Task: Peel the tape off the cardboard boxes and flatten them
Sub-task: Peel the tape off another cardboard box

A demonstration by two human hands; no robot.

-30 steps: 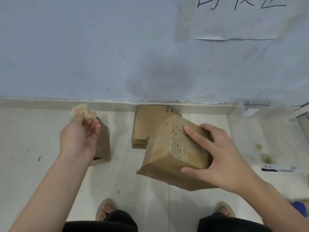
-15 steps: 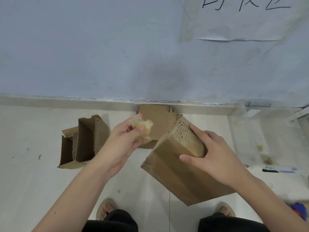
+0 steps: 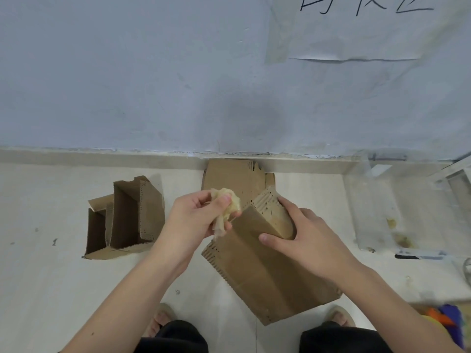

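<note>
My right hand [image 3: 300, 235] covers much of the held box's [image 3: 267, 271] upper end, so I can't see whether any tape remains there. The flat cardboard [image 3: 232, 177] by the wall is partly hidden behind the tape wad [image 3: 228, 202] and that box. The handwritten paper [image 3: 362, 29] is cut off by the top edge, and the colourful object [image 3: 446, 318] at lower right is blurred.

**Boxes, tape and hands along the wall**

A cardboard box [image 3: 267, 271] is held tilted above the floor [image 3: 46, 289] by the right hand [image 3: 303, 240], at its upper end. Just left of that end, a wad of tape [image 3: 226, 207] is pinched in the left hand [image 3: 196, 220]. Behind them, flattened cardboard [image 3: 229, 177] is laid against the wall [image 3: 127, 85]. Well to the left, an opened box [image 3: 127, 217] is set on the floor.
</note>
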